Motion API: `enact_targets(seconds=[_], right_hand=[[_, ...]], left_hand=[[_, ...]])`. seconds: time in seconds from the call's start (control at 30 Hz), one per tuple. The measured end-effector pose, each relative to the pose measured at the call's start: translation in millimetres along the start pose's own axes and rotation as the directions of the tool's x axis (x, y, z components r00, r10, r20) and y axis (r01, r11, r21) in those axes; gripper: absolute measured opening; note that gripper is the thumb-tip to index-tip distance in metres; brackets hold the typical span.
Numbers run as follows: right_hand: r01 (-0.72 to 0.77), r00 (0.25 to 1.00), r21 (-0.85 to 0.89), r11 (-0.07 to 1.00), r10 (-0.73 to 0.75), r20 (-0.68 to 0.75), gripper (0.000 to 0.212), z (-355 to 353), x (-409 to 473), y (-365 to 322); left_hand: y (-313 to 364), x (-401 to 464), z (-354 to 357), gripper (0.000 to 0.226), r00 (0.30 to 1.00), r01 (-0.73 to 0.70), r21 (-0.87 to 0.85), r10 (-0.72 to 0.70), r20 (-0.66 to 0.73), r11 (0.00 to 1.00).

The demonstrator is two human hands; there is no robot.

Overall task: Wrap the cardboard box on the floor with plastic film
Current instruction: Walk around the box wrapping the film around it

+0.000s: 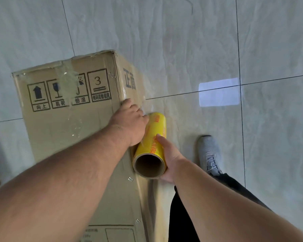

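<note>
Below, a closed cardboard box [68,119] lies on the tiled floor [191,41], left of centre; its contents are hidden. Handling symbols and old tape mark its top face. The left hand [129,119] presses on the box's right edge, fingers curled over clear plastic film [147,198] clinging to the right side. Just beside it, the right hand [170,159] grips a yellow film roll [152,144]. A grey shoe [209,152] stands on the right.
</note>
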State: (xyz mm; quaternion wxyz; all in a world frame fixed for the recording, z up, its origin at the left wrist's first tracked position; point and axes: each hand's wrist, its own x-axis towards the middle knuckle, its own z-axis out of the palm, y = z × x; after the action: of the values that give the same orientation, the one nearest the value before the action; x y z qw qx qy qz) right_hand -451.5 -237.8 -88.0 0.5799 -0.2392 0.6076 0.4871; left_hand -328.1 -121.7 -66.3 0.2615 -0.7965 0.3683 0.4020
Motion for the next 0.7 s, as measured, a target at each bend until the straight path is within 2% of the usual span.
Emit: enact_targets(seconds=[0.07,0.13,0.17,0.23,0.3,0.37,0.4,0.47,0.53,0.57,0.63,0.67,0.7], right_hand=[[0.013,0.996,-0.182,0.983,-0.028,-0.081,0.088,-7.8,0.4,-0.1],[0.044,0.97,-0.448,0.893,-0.146,-0.196,0.095,-21.6,-4.1,2.8],[0.033,0.956,-0.529,0.848,-0.18,-0.23,0.095,-27.8,-8.7,2.8],[0.018,0.95,-0.59,0.807,-0.199,-0.243,0.092,-33.4,-17.1,-0.1],[-0.023,0.945,-0.653,0.757,-0.197,-0.262,0.101,-27.5,-15.8,-4.4],[-0.038,0.958,-0.751,0.659,-0.19,-0.214,0.113,-15.3,-9.1,-1.4],[-0.004,0.966,-0.763,0.646,-0.195,-0.17,0.116,-9.0,-5.6,3.4],[0.085,0.979,-0.675,0.733,-0.186,-0.079,0.111,-1.9,-3.0,10.0],[0.153,0.98,-0.541,0.827,-0.199,-0.027,0.094,-1.6,1.6,10.5],[0.143,0.981,-0.509,0.849,-0.188,-0.037,0.085,-2.9,2.2,12.0],[0.081,0.986,-0.474,0.877,-0.141,-0.092,0.08,-9.9,1.6,18.8],[0.046,0.992,-0.376,0.925,-0.087,-0.093,0.08,-17.5,-0.5,26.5],[0.03,0.999,-0.223,0.974,-0.038,-0.033,0.079,-24.2,-0.7,37.0]], left_hand=[[2.9,1.6,0.7,0.048,1.0,0.014,-0.034,-0.013,0.016,0.999],[8.0,2.4,-2.6,0.051,1.0,0.026,-0.064,-0.025,0.018,0.998],[10.4,2.6,-4.5,0.052,0.999,0.034,-0.08,-0.033,0.024,0.996],[16.2,1.3,-7.0,0.053,0.998,0.051,-0.109,-0.047,0.044,0.993],[21.9,-2.3,-7.0,0.052,0.995,0.074,-0.097,-0.067,0.067,0.993],[24.5,-6.8,-7.7,0.052,0.993,0.082,-0.049,-0.077,0.095,0.995],[25.4,-8.8,-5.5,0.052,0.992,0.071,-0.02,-0.069,0.107,0.997],[27.9,-10.2,1.2,0.057,0.992,0.03,0.01,-0.031,0.121,1.0],[32.6,-12.7,8.9,0.058,0.992,-0.024,0.008,0.023,0.123,1.0],[36.2,-14.2,13.1,0.056,0.992,-0.043,0.01,0.041,0.123,0.999],[43.8,-16.1,18.4,0.053,0.993,-0.044,0.021,0.041,0.112,0.999],[46.6,-16.5,19.7,0.052,0.994,-0.032,0.027,0.029,0.108,0.999],[48.7,-16.9,20.1,0.053,0.994,-0.017,0.031,0.013,0.109,0.999]])
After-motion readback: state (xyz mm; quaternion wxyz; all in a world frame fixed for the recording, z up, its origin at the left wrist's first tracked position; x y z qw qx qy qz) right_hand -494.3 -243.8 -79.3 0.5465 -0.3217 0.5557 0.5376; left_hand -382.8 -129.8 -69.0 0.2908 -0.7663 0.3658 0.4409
